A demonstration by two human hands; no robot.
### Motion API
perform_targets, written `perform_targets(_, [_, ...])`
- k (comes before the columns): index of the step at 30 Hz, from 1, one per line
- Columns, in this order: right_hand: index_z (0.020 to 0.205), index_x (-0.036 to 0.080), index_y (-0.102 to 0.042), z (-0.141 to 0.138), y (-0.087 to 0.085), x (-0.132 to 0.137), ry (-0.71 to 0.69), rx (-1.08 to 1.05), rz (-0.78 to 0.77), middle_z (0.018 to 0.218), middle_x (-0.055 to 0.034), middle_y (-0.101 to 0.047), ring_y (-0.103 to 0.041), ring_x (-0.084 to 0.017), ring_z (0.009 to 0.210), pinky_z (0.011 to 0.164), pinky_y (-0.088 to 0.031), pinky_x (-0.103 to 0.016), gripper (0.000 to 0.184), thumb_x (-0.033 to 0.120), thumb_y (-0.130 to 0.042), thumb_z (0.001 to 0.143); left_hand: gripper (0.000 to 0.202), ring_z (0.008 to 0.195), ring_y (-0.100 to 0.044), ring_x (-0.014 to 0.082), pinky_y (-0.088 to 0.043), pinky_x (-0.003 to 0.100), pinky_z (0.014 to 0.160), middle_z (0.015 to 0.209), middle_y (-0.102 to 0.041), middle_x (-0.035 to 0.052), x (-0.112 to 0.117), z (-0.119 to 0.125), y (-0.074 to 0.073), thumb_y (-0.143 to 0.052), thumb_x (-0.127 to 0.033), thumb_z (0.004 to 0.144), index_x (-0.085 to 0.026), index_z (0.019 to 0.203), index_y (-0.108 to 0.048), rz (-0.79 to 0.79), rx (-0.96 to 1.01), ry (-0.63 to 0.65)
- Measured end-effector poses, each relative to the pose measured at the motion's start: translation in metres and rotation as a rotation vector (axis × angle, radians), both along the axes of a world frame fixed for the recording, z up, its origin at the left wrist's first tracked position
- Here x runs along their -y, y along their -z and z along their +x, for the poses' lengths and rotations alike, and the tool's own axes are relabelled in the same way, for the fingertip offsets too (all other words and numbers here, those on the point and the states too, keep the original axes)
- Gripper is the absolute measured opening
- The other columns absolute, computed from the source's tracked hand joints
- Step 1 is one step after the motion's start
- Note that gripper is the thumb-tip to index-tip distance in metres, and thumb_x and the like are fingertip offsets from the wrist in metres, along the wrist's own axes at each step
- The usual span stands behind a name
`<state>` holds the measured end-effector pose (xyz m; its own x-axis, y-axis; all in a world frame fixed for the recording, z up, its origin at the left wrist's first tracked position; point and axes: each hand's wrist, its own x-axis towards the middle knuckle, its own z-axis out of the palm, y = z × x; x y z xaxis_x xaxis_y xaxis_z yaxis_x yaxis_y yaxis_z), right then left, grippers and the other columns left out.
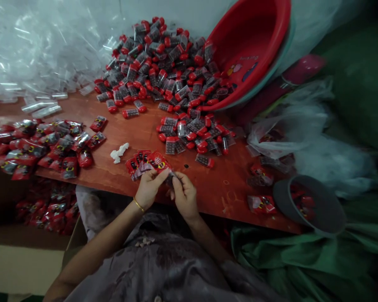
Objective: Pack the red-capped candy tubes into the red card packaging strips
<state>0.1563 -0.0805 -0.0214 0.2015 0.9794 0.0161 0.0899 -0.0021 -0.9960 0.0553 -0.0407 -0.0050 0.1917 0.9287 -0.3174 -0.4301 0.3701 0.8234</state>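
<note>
My left hand (148, 187), with a gold bangle on the wrist, pinches a fanned stack of red printed packets (146, 162) at the near edge of the reddish-brown table (138, 134). My right hand (184, 193) is closed right beside it, fingers pinched on a small dark item at the end of that stack; what it holds is too small to name. A scatter of small clear containers with red caps (192, 134) lies just beyond my hands. A far larger heap of them (164, 63) is piled at the back of the table.
A red plastic basin (255, 46) leans tilted at the back right. Filled red packets (44, 147) lie heaped at the left, clear plastic sleeves (40, 54) at the back left. A white crumpled scrap (119, 152) lies near my hands. A grey bucket (308, 205) stands at the right edge.
</note>
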Motion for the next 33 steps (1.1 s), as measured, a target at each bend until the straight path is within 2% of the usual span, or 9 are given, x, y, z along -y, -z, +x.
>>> perform_targets(3, [0.092, 0.019, -0.054, -0.003, -0.006, -0.004, 0.038, -0.072, -0.041, 0.055, 0.0066, -0.052, -0.047, -0.008, 0.040, 0.040, -0.039, -0.020, 0.022, 0.039, -0.044, 0.090, 0.031, 0.040, -0.048, 0.0069, -0.037, 0.019, 0.040, 0.052, -0.059, -0.0023, 0.003, 0.001, 0.000, -0.075, -0.042, 0.063, -0.013, 0.071, -0.066, 0.022, -0.007, 0.078])
perform_targets(8, [0.100, 0.019, -0.057, -0.002, -0.011, -0.005, -0.036, 0.138, 0.040, 0.061, 0.0033, -0.058, -0.052, -0.010, 0.046, 0.046, -0.043, -0.022, 0.022, 0.035, -0.047, 0.088, 0.034, 0.058, -0.059, 0.0096, -0.048, 0.020, 0.055, 0.066, -0.066, 0.0018, -0.005, -0.001, -0.007, -0.078, -0.042, 0.059, -0.012, 0.073, -0.068, -0.007, 0.013, -0.084])
perform_targets(11, [0.100, 0.020, -0.058, -0.001, -0.009, -0.004, -0.025, 0.219, 0.068, 0.060, 0.0027, -0.058, -0.053, -0.011, 0.048, 0.048, -0.043, -0.023, 0.021, 0.033, -0.048, 0.088, 0.034, 0.061, -0.061, 0.0105, -0.049, 0.020, 0.059, 0.068, -0.068, 0.0026, -0.009, -0.004, -0.009, -0.080, -0.038, 0.057, -0.012, 0.074, -0.068, -0.011, -0.005, -0.056])
perform_targets(13, [0.097, 0.020, -0.057, -0.002, -0.007, -0.004, -0.025, 0.137, 0.025, 0.057, 0.0039, -0.056, -0.051, -0.010, 0.044, 0.044, -0.041, -0.022, 0.020, 0.035, -0.048, 0.088, 0.031, 0.051, -0.057, 0.0094, -0.046, 0.020, 0.050, 0.058, -0.064, 0.0004, -0.008, -0.005, -0.008, -0.078, -0.039, 0.059, -0.012, 0.069, -0.066, 0.002, -0.026, 0.042])
perform_targets(17, [0.089, 0.020, -0.056, -0.004, -0.003, -0.007, -0.095, -0.211, -0.087, 0.053, 0.0075, -0.051, -0.044, -0.007, 0.037, 0.040, -0.040, -0.020, 0.024, 0.042, -0.047, 0.088, 0.034, 0.035, -0.050, 0.0098, -0.037, 0.021, 0.034, 0.048, -0.055, -0.0034, -0.003, -0.007, -0.008, -0.075, -0.044, 0.062, -0.013, 0.067, -0.062, 0.011, -0.025, 0.191])
perform_targets(21, [0.089, 0.019, -0.056, -0.002, -0.006, -0.009, -0.059, -0.251, -0.060, 0.068, 0.0042, -0.060, -0.048, -0.005, 0.041, 0.044, -0.044, -0.021, 0.024, 0.042, -0.052, 0.085, 0.035, 0.043, -0.050, 0.0069, -0.041, 0.020, 0.042, 0.055, -0.054, -0.0039, -0.001, -0.008, -0.004, -0.069, -0.047, 0.068, -0.014, 0.067, -0.061, 0.061, 0.002, 0.080])
perform_targets(23, [0.090, 0.019, -0.056, 0.000, -0.008, -0.010, -0.036, -0.171, -0.055, 0.064, 0.0046, -0.059, -0.050, -0.006, 0.042, 0.045, -0.044, -0.021, 0.024, 0.041, -0.052, 0.085, 0.033, 0.050, -0.050, 0.0058, -0.042, 0.018, 0.049, 0.059, -0.056, -0.0029, 0.000, -0.007, -0.002, -0.069, -0.046, 0.069, -0.013, 0.067, -0.063, 0.100, -0.055, 0.026])
perform_targets(27, [0.088, 0.018, -0.056, -0.001, -0.012, -0.013, 0.028, -0.041, -0.067, 0.049, 0.0077, -0.051, -0.047, -0.007, 0.039, 0.041, -0.039, -0.019, 0.024, 0.042, -0.051, 0.086, 0.034, 0.051, -0.049, 0.0058, -0.041, 0.018, 0.051, 0.057, -0.058, -0.0020, 0.002, -0.005, 0.001, -0.070, -0.046, 0.068, -0.013, 0.063, -0.063, 0.122, -0.099, 0.034])
perform_targets(33, [0.090, 0.019, -0.057, -0.003, -0.014, -0.016, -0.112, -0.105, -0.060, 0.063, 0.0042, -0.060, -0.051, -0.007, 0.042, 0.043, -0.043, -0.020, 0.025, 0.043, -0.054, 0.083, 0.036, 0.048, -0.050, 0.0074, -0.041, 0.019, 0.043, 0.059, -0.061, -0.0003, -0.004, -0.006, -0.010, -0.077, -0.045, 0.059, -0.012, 0.067, -0.064, -0.008, -0.004, -0.069])
